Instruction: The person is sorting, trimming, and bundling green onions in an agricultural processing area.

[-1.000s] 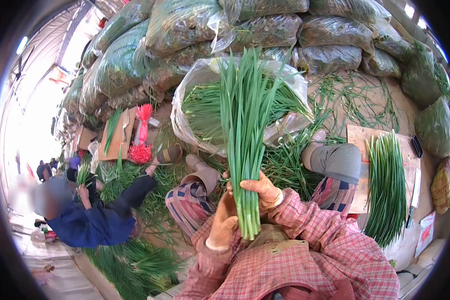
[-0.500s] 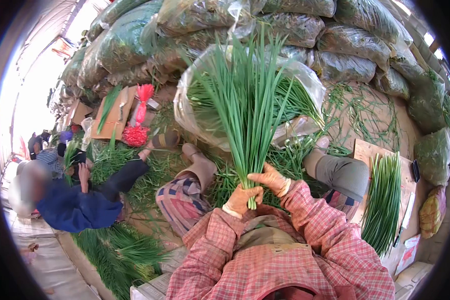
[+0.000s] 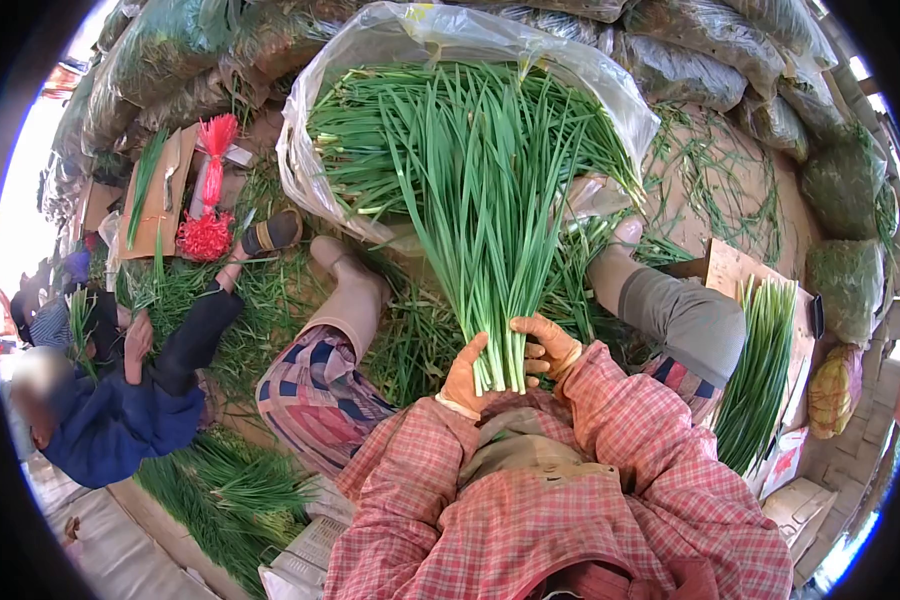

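Note:
A fanned bunch of long green leaves (image 3: 480, 220) with pale stem ends is held between my two gloved hands. My left hand (image 3: 465, 378) grips the stems from the left side, thumb upward. On the right side my right hand (image 3: 547, 350) closes round the same stems, its thumb across the front. The leaf tips reach over a clear plastic bag (image 3: 295, 150), where more green leaves (image 3: 360, 140) lie. The stem ends point down toward my lap.
A person in blue (image 3: 120, 430) sits at the left. Red ties (image 3: 210, 190) lie by cardboard (image 3: 160, 195). Leaves lie on a board (image 3: 725, 268) at the right. Full bags (image 3: 680, 70) are stacked at the back. Loose greens (image 3: 235, 500) cover floor at lower left.
The bunch has spread wider, with its tips lower over the bag. My hands have moved to opposite sides of the stems. The view has shifted, bringing the bag's contents into fuller view.

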`<state>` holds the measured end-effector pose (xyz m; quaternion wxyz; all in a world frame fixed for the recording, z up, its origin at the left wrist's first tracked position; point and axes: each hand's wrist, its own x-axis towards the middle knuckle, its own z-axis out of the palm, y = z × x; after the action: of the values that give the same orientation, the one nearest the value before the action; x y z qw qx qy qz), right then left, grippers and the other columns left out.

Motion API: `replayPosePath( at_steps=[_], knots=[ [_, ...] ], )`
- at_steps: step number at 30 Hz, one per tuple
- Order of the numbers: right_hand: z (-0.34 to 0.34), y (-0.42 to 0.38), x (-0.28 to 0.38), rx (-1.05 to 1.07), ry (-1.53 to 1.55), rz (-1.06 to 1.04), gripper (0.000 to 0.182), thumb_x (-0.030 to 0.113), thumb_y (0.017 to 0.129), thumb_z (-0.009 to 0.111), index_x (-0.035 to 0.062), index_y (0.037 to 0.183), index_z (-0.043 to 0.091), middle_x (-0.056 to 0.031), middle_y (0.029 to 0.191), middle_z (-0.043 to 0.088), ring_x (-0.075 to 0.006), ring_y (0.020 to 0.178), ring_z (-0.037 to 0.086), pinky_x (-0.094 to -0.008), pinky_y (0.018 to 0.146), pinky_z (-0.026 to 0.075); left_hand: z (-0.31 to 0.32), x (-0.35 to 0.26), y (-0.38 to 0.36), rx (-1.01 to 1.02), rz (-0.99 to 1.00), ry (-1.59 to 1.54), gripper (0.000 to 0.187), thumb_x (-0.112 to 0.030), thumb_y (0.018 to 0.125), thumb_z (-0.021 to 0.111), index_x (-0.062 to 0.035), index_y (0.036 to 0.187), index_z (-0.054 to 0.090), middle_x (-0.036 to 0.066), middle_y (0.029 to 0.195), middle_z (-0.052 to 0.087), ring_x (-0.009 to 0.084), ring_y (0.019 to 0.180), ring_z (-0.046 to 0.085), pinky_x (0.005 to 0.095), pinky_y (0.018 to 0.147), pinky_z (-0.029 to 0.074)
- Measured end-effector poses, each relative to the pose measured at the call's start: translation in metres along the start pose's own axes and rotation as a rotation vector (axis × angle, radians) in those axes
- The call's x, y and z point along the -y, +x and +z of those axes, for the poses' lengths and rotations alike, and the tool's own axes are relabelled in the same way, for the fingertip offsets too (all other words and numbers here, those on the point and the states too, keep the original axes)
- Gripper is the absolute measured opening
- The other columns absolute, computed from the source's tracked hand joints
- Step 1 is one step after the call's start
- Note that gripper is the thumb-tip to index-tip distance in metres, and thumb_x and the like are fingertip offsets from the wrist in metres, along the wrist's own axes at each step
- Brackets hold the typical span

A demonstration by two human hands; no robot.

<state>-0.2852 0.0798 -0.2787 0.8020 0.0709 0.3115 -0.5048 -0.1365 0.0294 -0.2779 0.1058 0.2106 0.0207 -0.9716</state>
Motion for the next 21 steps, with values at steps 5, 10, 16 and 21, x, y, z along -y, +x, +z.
replayPosePath(
  at_steps=[5, 10, 16, 21],
  knots=[
    [-0.012, 0.001, 0.001, 0.157, -0.142, -0.139, 0.024, 0.011, 0.079, 0.058, 0.0044, 0.102, 0.054, -0.0030, 0.080, 0.059, -0.0106, 0.056, 0.051, -0.0218, 0.052, 0.044, -0.016, 0.002, 0.000, 0.101, -0.102, 0.109, 0.040, -0.029, 0.084, 0.053, 0.0024, 0.108, 0.049, 0.014, 0.087, 0.057, 0.0195, 0.060, 0.052, 0.0305, 0.051, 0.042],
    [0.005, -0.013, -0.006, 0.009, -0.286, -0.226, 0.034, 0.009, 0.079, 0.059, 0.0042, 0.112, 0.051, -0.0045, 0.096, 0.058, -0.0148, 0.084, 0.055, -0.0287, 0.077, 0.043, -0.016, 0.004, -0.007, 0.064, 0.023, 0.167, 0.027, -0.019, 0.081, 0.060, 0.0009, 0.098, 0.053, 0.008, 0.078, 0.057, 0.0163, 0.054, 0.049, 0.0284, 0.048, 0.040],
    [0.012, -0.056, 0.000, -0.262, -0.981, -0.200, 0.025, 0.020, 0.080, 0.061, 0.0014, 0.096, 0.060, -0.0062, 0.080, 0.060, -0.0116, 0.065, 0.056, -0.0247, 0.059, 0.046, -0.004, -0.001, -0.020, 0.009, 0.124, 0.305, 0.029, -0.016, 0.075, 0.066, -0.0005, 0.095, 0.052, 0.011, 0.081, 0.058, 0.0168, 0.054, 0.053, 0.0279, 0.045, 0.042],
    [0.092, -0.082, 0.042, -0.436, -0.901, -0.600, 0.014, 0.016, 0.081, 0.057, 0.0031, 0.083, 0.062, -0.0009, 0.069, 0.057, -0.0039, 0.049, 0.044, -0.0176, 0.043, 0.034, -0.002, 0.000, -0.031, -0.013, 0.204, 0.391, 0.034, -0.019, 0.073, 0.068, -0.0011, 0.097, 0.052, 0.011, 0.080, 0.058, 0.0170, 0.053, 0.053, 0.0267, 0.043, 0.042]
  ],
)
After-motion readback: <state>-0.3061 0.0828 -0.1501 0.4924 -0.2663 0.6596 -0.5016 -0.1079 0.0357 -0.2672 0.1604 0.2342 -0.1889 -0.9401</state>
